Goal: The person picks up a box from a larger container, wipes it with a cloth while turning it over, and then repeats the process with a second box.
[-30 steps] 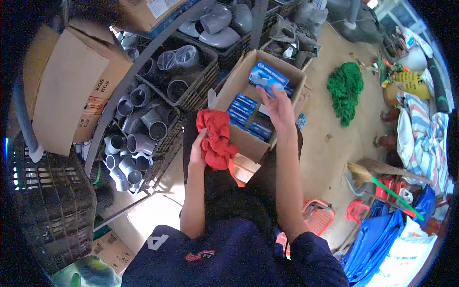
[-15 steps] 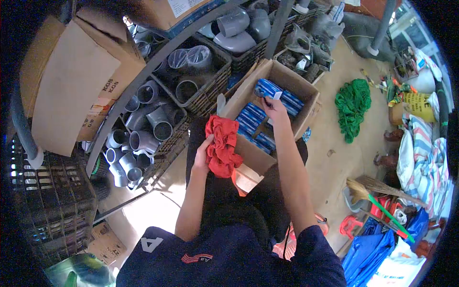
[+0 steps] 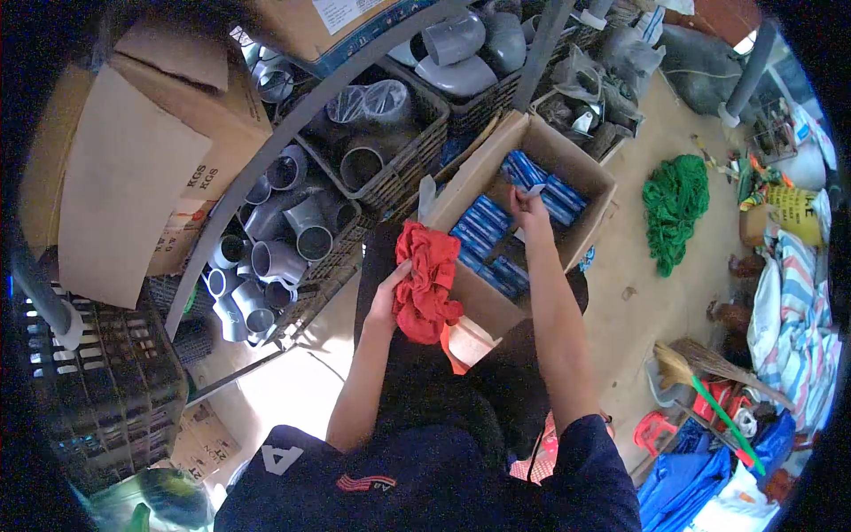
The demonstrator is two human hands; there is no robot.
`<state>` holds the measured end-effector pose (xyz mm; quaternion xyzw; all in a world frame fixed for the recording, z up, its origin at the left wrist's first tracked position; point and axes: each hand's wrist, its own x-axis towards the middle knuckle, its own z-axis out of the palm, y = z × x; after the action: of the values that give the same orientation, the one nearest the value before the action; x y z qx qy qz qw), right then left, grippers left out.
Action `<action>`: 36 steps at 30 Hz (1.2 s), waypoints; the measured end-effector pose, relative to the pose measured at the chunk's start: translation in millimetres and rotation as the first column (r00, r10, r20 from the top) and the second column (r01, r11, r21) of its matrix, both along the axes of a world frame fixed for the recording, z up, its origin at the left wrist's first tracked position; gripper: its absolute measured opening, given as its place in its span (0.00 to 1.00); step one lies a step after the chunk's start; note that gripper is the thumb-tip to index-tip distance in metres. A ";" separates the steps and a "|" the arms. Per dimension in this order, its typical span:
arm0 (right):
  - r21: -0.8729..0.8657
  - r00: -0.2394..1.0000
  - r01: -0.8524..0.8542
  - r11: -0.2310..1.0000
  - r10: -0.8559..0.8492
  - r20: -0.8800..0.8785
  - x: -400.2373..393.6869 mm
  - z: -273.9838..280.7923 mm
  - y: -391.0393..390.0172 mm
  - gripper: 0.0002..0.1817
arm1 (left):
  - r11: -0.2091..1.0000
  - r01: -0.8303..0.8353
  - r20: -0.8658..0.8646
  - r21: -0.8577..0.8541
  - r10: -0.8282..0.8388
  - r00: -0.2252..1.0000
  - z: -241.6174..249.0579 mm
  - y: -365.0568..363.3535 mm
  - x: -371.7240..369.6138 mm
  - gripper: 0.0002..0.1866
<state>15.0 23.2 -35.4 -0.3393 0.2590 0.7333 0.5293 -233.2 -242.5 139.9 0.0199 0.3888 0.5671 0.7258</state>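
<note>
A crumpled red cloth (image 3: 427,284) is held by my left hand (image 3: 388,291), whose fingers grip its left side. My right hand (image 3: 530,211) reaches into an open cardboard box (image 3: 589,191), with its fingers pressed together at a small pale flap on the blue boxes. Rows of small blue-and-white boxes (image 3: 480,226) fill parts of the carton, with a gap between the rows. The red cloth hangs beside the carton's near left corner, over my lap.
Crates of grey pipe fittings (image 3: 306,230) stand on a rack at the left, beside a large carton (image 3: 124,186). A green net (image 3: 675,213) lies on the floor at the right. Brooms (image 3: 678,363) and blue sheeting (image 3: 683,483) are at the lower right.
The view has shifted, so the carton and cloth appear further right. My right hand stays at the blue boxes, with a pale flap now showing at its fingertips. My left hand still holds the cloth.
</note>
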 end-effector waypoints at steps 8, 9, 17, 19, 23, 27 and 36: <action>0.126 0.970 -0.117 0.985 0.086 0.229 -2.5 -11.6 5.7 0.24 | 1.000 0.027 -0.043 -0.006 -0.027 0.999 -5.6 1.0 -0.7 0.25; 0.140 0.967 -0.159 0.977 0.126 0.221 -3.0 -8.7 7.3 0.29 | 0.999 0.032 -0.049 -0.009 -0.032 0.998 -6.5 1.3 -1.0 0.25; 0.261 0.870 -0.163 0.951 0.015 0.492 -17.2 1.8 -0.9 0.28 | 0.999 0.045 -0.067 -0.021 -0.047 0.997 -0.5 5.4 -0.4 0.25; 0.233 0.842 -0.126 0.964 -0.020 0.539 -24.6 4.1 -2.3 0.27 | 0.998 0.031 -0.061 -0.061 -0.034 0.998 4.5 5.8 2.1 0.25; 0.228 0.779 -0.127 0.965 -0.045 0.626 -34.1 17.1 -8.9 0.27 | 0.997 0.030 -0.050 -0.064 -0.033 0.998 -3.4 3.6 -0.2 0.24; 0.242 0.847 -0.035 0.970 -0.100 0.522 -31.5 25.6 -12.4 0.31 | 0.996 0.009 -0.004 -0.091 -0.010 1.000 -15.5 0.1 -3.0 0.24; 0.233 0.777 -0.254 0.939 0.055 0.627 -32.3 15.6 -20.0 0.50 | 0.998 0.044 -0.019 -0.048 -0.045 0.999 -10.9 -0.5 -2.2 0.23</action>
<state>-17.3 3.1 -19.8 -0.4924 -0.0713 0.6564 0.5672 -235.4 -243.0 129.0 0.0170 0.4089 0.5413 0.7346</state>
